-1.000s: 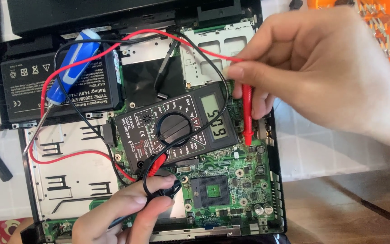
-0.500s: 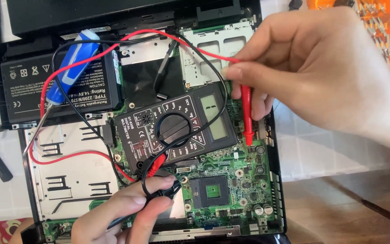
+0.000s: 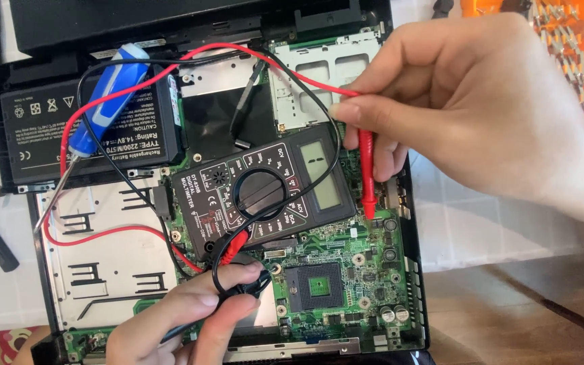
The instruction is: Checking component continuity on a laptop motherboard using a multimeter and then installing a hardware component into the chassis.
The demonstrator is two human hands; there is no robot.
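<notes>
One slim red probe (image 3: 367, 176), upright

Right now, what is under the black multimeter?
The multimeter lies on the green circuit board of the opened laptop. Board shows along its lower and right edges; whatever lies beneath the meter's body is covered.

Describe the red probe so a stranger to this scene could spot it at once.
Start at the opened laptop filling the view, its green circuit board at lower right. Beside the black multimeter lying on it, the right hand pinches the red probe, tip down on the board. It is the only red stick there.
</notes>
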